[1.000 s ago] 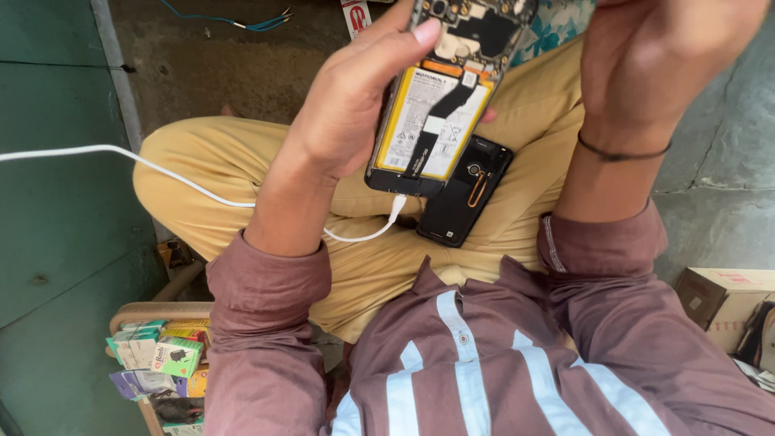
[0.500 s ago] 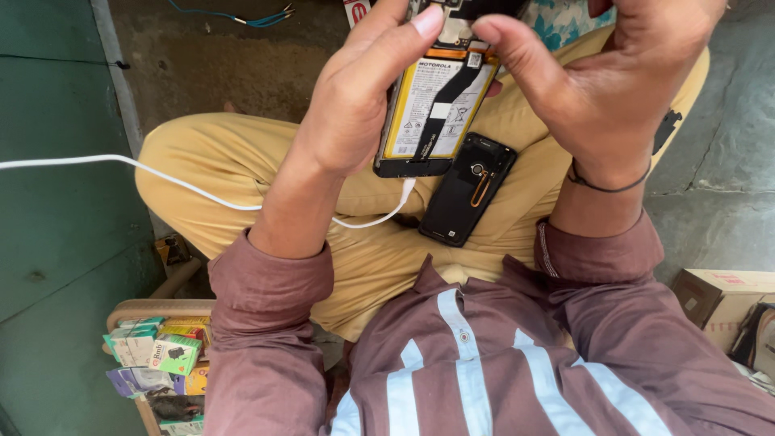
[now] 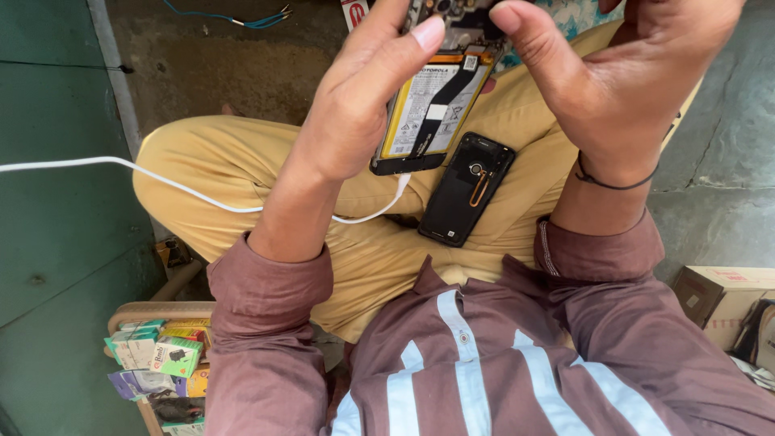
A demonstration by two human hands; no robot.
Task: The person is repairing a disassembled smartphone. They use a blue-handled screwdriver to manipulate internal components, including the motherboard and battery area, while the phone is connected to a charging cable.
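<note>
Left hand (image 3: 355, 105) grip pinching an opened phone (image 3: 432, 101), yellow-edged battery label exposed, right hand (image 3: 613, 77) grip pressed together above, black back cover (image 3: 467, 190) just below, small coloured boxes (image 3: 157, 355) far below-left.

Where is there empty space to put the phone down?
Bare lap left of the black back cover, above the white cable. Grey floor right of the right hand. Crowded: the tray of small boxes.

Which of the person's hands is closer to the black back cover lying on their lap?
Left. The left hand grips the opened phone just above the back cover; the right hand sits higher, off to its side.
</note>
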